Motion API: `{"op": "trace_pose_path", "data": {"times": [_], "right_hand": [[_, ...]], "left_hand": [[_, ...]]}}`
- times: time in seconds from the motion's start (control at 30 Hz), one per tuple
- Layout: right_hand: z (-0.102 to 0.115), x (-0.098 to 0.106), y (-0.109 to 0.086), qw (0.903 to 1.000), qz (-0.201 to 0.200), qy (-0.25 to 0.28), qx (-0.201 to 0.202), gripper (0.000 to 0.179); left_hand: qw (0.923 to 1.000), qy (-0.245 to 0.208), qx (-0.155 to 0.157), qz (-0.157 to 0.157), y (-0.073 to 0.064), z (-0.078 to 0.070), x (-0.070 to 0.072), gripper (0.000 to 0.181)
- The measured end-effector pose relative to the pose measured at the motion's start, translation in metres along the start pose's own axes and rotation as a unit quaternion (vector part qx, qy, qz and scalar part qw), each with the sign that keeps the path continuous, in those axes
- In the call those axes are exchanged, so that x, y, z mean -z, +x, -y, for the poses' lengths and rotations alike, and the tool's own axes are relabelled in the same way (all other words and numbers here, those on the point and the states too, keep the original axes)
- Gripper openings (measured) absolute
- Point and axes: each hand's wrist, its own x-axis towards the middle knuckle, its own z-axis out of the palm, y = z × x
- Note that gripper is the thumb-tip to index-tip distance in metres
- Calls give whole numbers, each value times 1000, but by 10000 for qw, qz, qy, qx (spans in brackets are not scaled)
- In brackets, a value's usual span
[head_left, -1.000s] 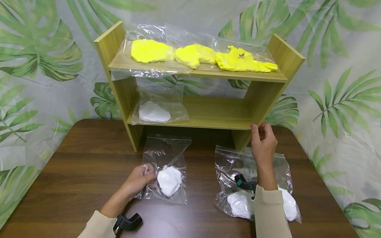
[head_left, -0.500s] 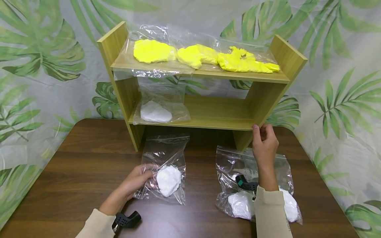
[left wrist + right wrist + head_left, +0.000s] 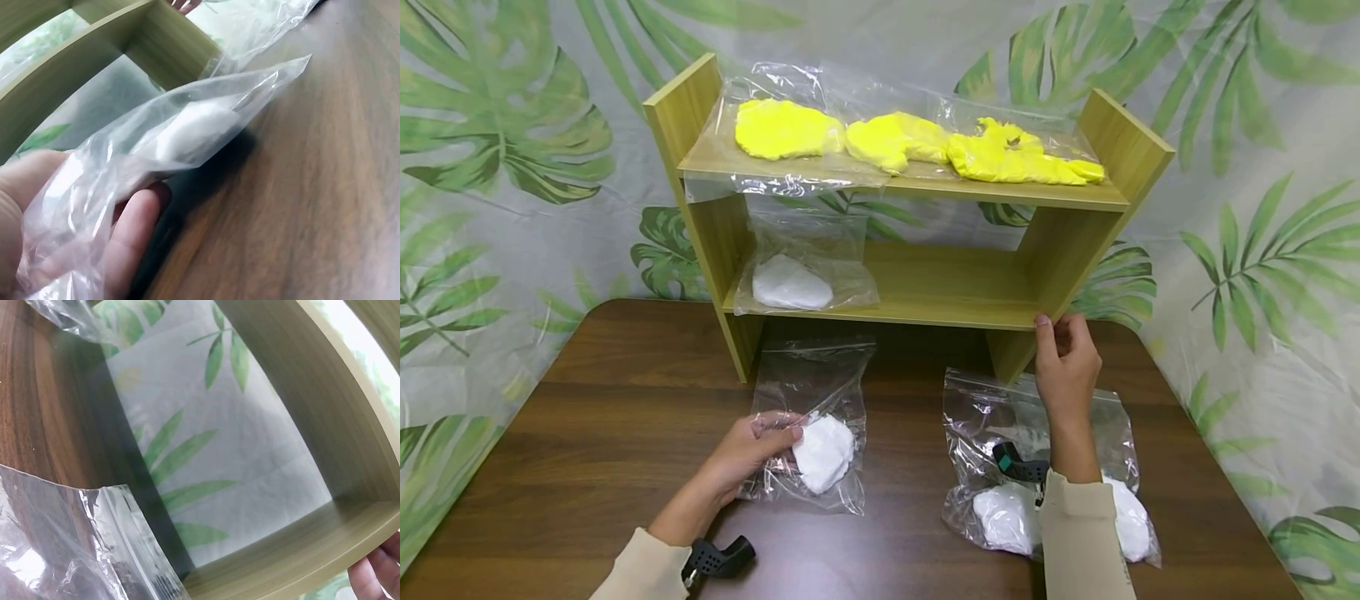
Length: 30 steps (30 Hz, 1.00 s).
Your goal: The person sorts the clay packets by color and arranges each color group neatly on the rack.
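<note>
My left hand [image 3: 752, 454] grips a clear zip bag [image 3: 808, 367] by its left side. A white clay-like lump [image 3: 823, 454] lies inside it, beside the thumb. In the left wrist view the bag [image 3: 94, 187] slants up from the tabletop, with fingers [image 3: 134, 231] curled underneath. My right hand [image 3: 1067, 367] holds the front edge of the wooden shelf unit's right side panel [image 3: 1071, 258], thumb on the front. Only the fingertips [image 3: 375, 572] of that hand show in the right wrist view, at the panel's edge.
Bags with yellow lumps [image 3: 895, 142] line the top shelf. One bagged white lump [image 3: 790, 283] sits at the left of the middle shelf. Two more white lumps [image 3: 1003, 517] in clear bags lie on the brown table [image 3: 587, 458], partly under my right forearm. A leaf-print cloth [image 3: 1247, 250] hangs behind.
My left hand has slid farther around the bag, its thumb now at the lump, and the bag has shifted slightly left. The right hand keeps its hold on the panel.
</note>
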Motion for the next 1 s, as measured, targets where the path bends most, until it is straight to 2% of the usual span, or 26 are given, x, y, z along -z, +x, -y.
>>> {"op": "trace_pose_path", "data": {"times": [0.17,0.3,0.53,0.63,0.77,1.0], "right_hand": [[1,0,0,10000,2,-13,8,35],[1,1,0,10000,2,-22,13,35],[2,1,0,10000,-3,-37,0,34],[1,0,0,10000,-9,-15,-9,34],[0,0,0,10000,-19,-29,3,35],[-1,-1,1,10000,-24,-50,18,35]], "left_hand": [[9998,-27,-75,-170,-1,-1,-3,42],[9997,-43,-191,-164,-2,-1,-4,42],[9994,-213,-229,149,-3,-4,-10,44],[9986,-199,-376,318,-5,-8,-13,44],[9973,-157,-539,483,-9,-16,-17,44],[9953,-130,-606,740,-21,-34,-28,41]]}}
